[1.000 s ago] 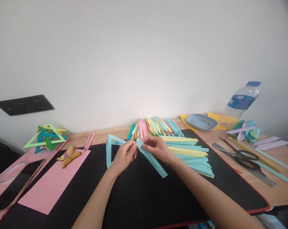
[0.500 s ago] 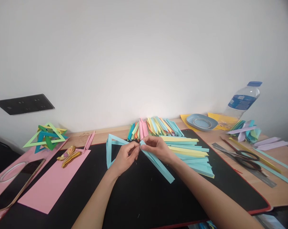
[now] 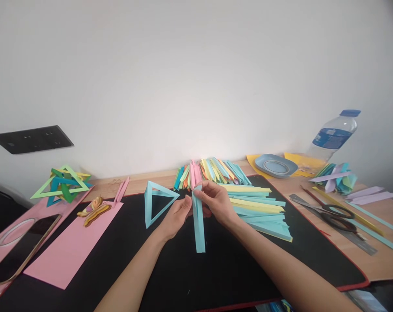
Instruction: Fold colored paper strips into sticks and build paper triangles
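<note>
Assembly under way: right hand [image 3: 217,201] pinches strip [image 3: 199,223], left hand [image 3: 177,216] loosely curled; next, join to triangle [image 3: 157,203] at 9 o'clock.

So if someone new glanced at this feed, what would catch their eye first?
Probably the light blue paper strip at centre, pinched by the right hand with the left hand beside it. Then the fan of coloured folded strips behind, and the interlocked paper triangles at far left.

folded light-blue paper strip [image 3: 199,225], near-upright — pinched at top
</note>
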A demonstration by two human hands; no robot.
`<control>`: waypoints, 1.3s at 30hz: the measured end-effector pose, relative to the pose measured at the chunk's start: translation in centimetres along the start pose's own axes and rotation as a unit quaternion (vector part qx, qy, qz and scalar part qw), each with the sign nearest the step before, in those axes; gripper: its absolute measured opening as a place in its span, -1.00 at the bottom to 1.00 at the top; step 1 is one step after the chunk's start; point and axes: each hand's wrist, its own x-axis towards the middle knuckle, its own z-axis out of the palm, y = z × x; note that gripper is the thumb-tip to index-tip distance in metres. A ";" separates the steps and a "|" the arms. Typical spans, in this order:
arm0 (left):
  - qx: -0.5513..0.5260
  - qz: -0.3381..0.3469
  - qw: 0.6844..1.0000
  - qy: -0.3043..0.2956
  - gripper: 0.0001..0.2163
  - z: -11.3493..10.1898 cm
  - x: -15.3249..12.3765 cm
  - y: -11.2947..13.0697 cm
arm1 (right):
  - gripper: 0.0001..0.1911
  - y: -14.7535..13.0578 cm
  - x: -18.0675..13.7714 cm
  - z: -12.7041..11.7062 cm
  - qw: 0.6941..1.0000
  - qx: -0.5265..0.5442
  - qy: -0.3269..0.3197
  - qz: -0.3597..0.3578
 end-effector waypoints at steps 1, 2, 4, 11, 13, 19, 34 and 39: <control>-0.030 -0.007 0.999 -0.013 -0.49 0.3 0.0 -0.1 | -0.72 0.0 -0.1 0.2 1.000 0.008 -0.002 0.010; -0.052 -0.010 0.998 -0.020 -0.48 0.5 0.0 -0.2 | -0.71 -0.1 -0.3 0.3 1.000 0.014 -0.009 0.018; -0.071 -0.014 0.997 -0.008 -0.47 0.8 0.0 -0.3 | -0.71 -0.3 -0.5 0.6 0.999 0.018 -0.030 0.028; -0.024 -0.004 0.999 0.048 -0.54 0.3 -0.1 -0.4 | -0.69 -0.7 -0.5 0.5 0.999 0.002 -0.031 0.020; 0.004 0.003 0.998 0.055 -0.57 0.3 -0.2 -0.5 | -0.69 -0.6 -0.4 0.3 1.000 -0.016 -0.020 0.009; 0.059 0.012 0.997 0.054 -0.59 0.3 -0.3 -0.4 | -0.71 -0.5 -0.2 -0.1 0.999 -0.013 -0.030 0.026; 0.106 0.020 0.993 0.054 -0.61 0.6 -0.7 0.6 | -0.72 -1.3 -0.1 -0.3 0.998 -0.046 -0.050 0.016; 0.126 0.019 0.990 0.061 -0.62 0.8 -0.8 0.8 | -0.74 -1.4 -0.1 -0.3 0.997 -0.063 -0.050 0.001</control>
